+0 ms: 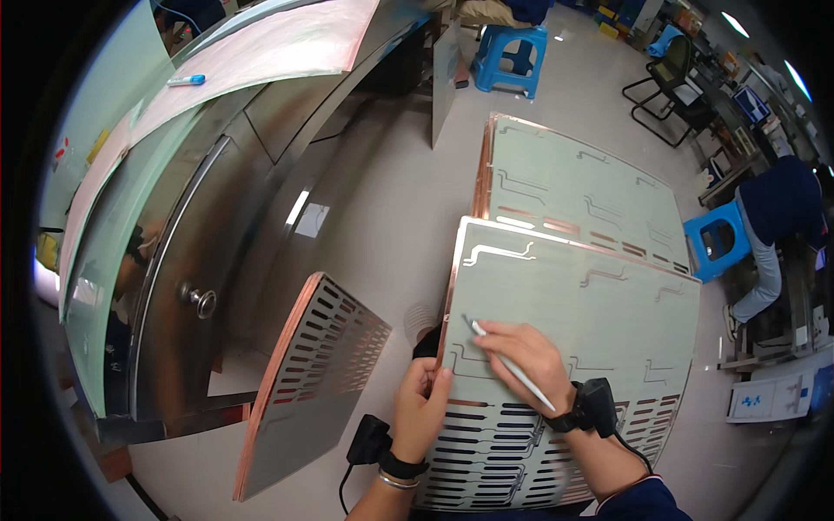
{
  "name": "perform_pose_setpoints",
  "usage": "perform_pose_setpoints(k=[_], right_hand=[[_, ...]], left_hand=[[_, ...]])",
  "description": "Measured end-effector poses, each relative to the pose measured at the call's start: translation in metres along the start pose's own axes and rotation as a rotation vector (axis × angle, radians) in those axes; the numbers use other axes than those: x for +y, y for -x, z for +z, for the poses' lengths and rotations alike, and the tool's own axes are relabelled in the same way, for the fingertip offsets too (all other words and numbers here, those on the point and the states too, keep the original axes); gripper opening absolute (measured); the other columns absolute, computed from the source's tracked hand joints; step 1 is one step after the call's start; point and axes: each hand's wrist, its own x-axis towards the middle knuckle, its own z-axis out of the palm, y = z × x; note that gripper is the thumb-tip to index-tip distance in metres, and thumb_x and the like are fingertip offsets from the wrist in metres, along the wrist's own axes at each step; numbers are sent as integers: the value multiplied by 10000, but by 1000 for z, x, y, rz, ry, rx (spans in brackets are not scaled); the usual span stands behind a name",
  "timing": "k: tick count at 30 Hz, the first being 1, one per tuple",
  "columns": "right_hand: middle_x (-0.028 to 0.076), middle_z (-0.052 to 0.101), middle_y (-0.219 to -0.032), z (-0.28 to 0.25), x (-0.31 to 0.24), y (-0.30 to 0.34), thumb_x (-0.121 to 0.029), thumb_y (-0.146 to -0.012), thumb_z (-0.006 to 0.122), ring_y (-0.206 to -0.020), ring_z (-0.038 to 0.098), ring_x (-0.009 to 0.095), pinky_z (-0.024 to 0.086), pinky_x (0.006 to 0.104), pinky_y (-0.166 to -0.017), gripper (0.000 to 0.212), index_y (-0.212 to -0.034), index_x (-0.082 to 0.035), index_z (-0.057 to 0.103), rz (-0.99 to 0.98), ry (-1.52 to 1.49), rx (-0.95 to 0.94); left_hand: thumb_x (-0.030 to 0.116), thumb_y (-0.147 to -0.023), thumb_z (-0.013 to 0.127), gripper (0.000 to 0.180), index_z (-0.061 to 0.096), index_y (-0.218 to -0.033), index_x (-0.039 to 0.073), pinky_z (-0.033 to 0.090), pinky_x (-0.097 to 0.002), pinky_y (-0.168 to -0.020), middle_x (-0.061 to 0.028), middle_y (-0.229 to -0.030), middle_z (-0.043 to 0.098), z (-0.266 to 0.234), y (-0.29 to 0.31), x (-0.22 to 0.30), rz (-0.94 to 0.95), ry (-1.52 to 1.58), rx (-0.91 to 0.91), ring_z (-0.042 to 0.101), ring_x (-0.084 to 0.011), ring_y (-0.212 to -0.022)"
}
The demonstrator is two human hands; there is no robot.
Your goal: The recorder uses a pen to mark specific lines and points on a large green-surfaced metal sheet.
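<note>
A large pale green circuit board panel (556, 317) with copper traces and rows of slots stands tilted in front of me. My left hand (420, 404) grips its left edge, thumb on the face and fingers curled around the side. My right hand (532, 352) is over the panel's left half, closed around a slim white pen-shaped tool (532, 389). The tool's dark tip points up and left, close to the panel's left edge. Whether the tip touches the surface I cannot tell.
Behind it leans a stack of similar panels (582, 174) with copper edges. Another slotted stack (317, 382) stands at lower left. On the left is a metal cabinet (187, 252), with a blue-capped marker (187, 81) on its pink-covered top. A person (777, 204) sits at right on a blue stool (719, 243).
</note>
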Motion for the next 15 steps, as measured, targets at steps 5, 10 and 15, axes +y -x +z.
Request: perform_pose_setpoints(k=[5,10,15], right_hand=[[123,700,-1128,-2,11,-11,19,-796,712,-932,684,282,561,361,-812,298,-1087,-48,716,57,67,186],[137,695,-1131,-5,7,-13,16,-810,713,-952,677,312,557,378,-829,291,-1097,-35,709,2,60,116],[145,695,-1150,-5,17,-23,30,-830,697,-1016,680,319,557,379,-875,287,-1110,-35,705,80,48,212]], left_hand=[[109,-1042,559,122,582,-1060,-9,488,-204,-709,-11,-901,653,0,-1,-3,-13,5,-15,590,-38,-791],[115,-1042,560,121,587,-1058,-3,470,-197,-712,2,-902,642,0,0,-4,3,-8,10,570,-29,-790],[127,-1043,562,126,587,-1071,7,462,-194,-719,9,-908,632,1,0,-6,-19,-13,6,557,-23,-787]])
